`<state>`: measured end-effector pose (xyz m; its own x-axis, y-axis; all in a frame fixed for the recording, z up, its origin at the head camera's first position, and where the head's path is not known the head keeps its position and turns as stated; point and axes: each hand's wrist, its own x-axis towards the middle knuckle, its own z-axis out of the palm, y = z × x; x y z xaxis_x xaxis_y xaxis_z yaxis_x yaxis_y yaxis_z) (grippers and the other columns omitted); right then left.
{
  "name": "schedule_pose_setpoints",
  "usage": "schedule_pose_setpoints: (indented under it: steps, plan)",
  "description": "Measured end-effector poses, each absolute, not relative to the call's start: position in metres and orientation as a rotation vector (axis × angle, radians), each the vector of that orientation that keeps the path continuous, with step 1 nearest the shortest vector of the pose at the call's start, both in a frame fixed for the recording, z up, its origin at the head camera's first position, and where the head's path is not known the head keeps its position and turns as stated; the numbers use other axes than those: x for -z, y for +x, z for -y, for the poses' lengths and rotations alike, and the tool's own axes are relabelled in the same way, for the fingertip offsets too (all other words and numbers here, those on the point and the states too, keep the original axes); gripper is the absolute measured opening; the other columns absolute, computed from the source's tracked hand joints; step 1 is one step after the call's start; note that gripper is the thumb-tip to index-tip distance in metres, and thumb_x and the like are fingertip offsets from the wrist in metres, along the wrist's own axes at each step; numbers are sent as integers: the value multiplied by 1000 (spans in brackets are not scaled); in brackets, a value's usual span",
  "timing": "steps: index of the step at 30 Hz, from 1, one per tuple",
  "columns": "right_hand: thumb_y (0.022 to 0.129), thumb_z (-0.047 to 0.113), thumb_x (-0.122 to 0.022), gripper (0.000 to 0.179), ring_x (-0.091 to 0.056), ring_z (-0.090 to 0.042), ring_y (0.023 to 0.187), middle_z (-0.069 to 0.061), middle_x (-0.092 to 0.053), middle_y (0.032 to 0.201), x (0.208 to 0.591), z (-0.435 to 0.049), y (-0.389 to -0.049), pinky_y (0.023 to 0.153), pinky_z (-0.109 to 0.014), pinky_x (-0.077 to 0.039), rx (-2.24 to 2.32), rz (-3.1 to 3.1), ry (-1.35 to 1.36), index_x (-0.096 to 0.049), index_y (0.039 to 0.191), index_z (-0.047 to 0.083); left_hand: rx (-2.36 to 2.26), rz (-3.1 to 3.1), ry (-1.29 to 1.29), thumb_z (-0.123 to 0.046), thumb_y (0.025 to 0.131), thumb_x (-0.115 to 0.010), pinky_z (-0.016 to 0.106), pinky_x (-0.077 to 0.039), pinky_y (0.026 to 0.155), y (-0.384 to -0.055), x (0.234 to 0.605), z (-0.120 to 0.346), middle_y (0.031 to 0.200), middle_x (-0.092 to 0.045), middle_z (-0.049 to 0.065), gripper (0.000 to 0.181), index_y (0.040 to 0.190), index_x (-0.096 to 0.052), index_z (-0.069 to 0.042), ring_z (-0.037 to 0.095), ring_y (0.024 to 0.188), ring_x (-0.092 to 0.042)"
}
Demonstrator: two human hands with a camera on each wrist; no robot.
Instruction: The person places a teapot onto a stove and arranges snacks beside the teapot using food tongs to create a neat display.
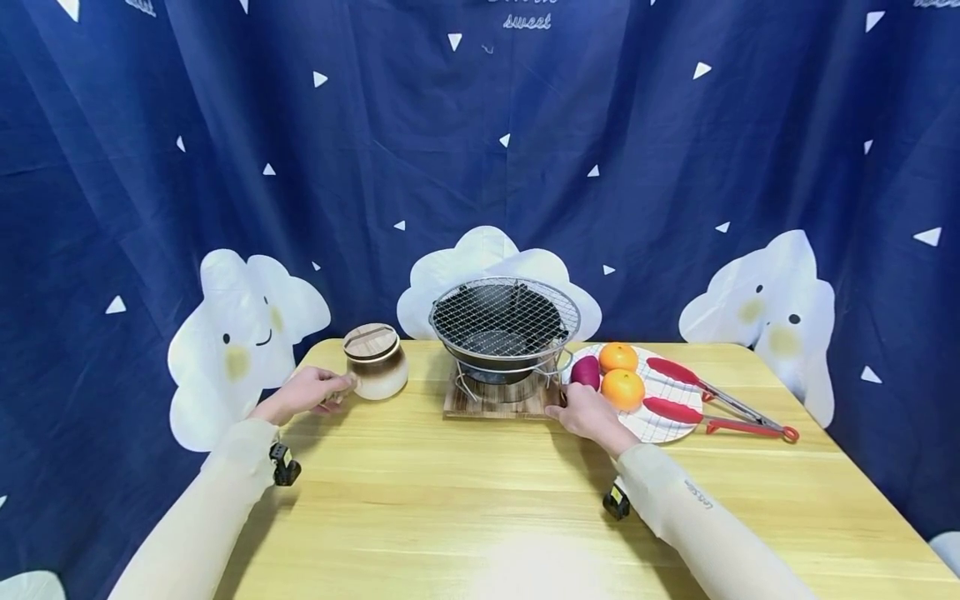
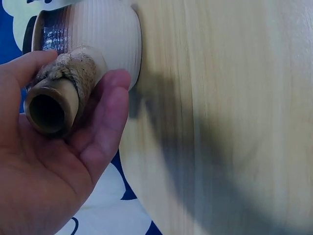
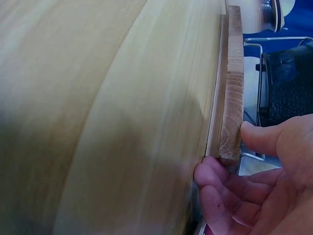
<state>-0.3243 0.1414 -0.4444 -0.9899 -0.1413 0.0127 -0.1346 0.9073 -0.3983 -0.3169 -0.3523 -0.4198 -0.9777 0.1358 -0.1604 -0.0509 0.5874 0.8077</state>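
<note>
A side-handled ceramic pot [image 1: 381, 379], brown fading to cream, stands upright at the left under a wooden lid [image 1: 371, 341]. Its hollow wooden handle [image 2: 88, 73], bound with twine, lies between the thumb and fingers of my left hand [image 1: 313, 390], which grips it. My right hand [image 1: 592, 415] pinches the near right corner of a wooden board [image 3: 234, 88], thumb on top and fingertips at the lower edge. On that board, a black grill stove [image 1: 491, 364] with a round wire mesh [image 1: 498, 312] sits in a metal wire frame.
Right of the board lies a white checked plate [image 1: 667, 429] with two oranges [image 1: 622, 390] and a round purple item [image 1: 585, 372]. Red-tipped tongs [image 1: 678, 410] rest across the plate and reach onto the table [image 1: 420, 492]. A blue curtain [image 1: 525, 192] hangs behind.
</note>
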Motion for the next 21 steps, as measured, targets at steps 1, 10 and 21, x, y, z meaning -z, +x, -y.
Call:
schedule_pose_setpoints:
  steps: [1, 10, 21]
  plan:
    - [88, 42, -75, 33, -57, -24, 65, -8, -61, 73, 445, -141, -324, 58, -35, -45, 635, -3052, -223, -65, 83, 11, -1352, -2595, 64, -36, 102, -58, 46, -62, 80, -317, 420, 352, 95, -70, 14, 51, 120, -63, 11, 29, 89, -73]
    - [88, 42, -76, 33, -58, -24, 66, -9, -62, 75, 445, -141, -323, 56, -34, -45, 648, -3048, -223, -66, 85, 10, -1476, -2442, 58, -33, 103, -58, 39, -63, 76, -319, 421, 355, 86, -69, 9, 48, 113, -62, 13, 17, 75, -70]
    - [88, 40, -76, 33, -59, -25, 70, -10, -65, 81, 445, -141, -323, 60, -38, -48, 664, -3047, -243, -70, 96, 8, -1582, -2329, 24, -23, 100, -63, 30, -62, 71, -320, 418, 359, 96, -74, 13, 47, 126, -58, 16, 13, 73, -69]
